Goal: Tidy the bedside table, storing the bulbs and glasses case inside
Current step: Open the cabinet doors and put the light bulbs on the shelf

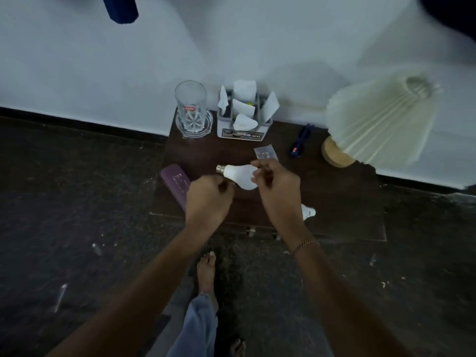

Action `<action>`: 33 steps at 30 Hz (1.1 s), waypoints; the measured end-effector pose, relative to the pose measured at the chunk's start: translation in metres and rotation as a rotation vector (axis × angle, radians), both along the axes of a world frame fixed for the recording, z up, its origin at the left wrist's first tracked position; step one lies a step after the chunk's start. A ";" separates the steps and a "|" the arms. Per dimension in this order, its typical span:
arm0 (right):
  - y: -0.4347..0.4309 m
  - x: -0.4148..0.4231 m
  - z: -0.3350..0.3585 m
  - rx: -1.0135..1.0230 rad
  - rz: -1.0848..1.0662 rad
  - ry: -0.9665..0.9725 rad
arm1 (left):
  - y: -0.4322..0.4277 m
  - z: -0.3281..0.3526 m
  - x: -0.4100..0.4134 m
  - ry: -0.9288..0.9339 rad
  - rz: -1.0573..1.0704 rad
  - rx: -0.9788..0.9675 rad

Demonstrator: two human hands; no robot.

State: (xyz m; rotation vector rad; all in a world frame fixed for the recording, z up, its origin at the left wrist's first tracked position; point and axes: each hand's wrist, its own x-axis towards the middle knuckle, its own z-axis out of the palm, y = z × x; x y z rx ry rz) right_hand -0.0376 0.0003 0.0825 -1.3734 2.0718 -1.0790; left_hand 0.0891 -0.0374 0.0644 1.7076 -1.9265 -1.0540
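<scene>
A white bulb (238, 176) lies on the dark bedside table (334, 202), metal cap pointing left. A second white bulb (308, 211) near the table's front edge is mostly hidden behind my right wrist. The purple glasses case (174, 182) lies at the table's left edge. My left hand (208, 199) hovers between the case and the first bulb, fingers curled with nothing seen in them. My right hand (277, 184) is at that bulb's round end with fingers bent over it; whether they grip it is unclear.
At the back stand a drinking glass (191, 109) on a clear dish and a grey tissue holder (243, 119). A small clear packet (265, 152), blue sunglasses (300, 141) and a pleated lamp (378, 119) occupy the right. Metal handles (251, 231) show below the front edge.
</scene>
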 end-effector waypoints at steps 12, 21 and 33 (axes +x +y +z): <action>0.070 -0.030 -0.041 0.167 -0.151 -0.150 | 0.053 -0.021 -0.024 0.005 -0.025 0.143; 0.114 -0.041 -0.129 0.329 -0.464 -0.504 | 0.083 -0.116 -0.039 -0.010 -0.029 0.582; 0.118 -0.027 -0.176 0.229 -0.500 -0.961 | 0.086 -0.152 -0.066 0.272 0.231 0.857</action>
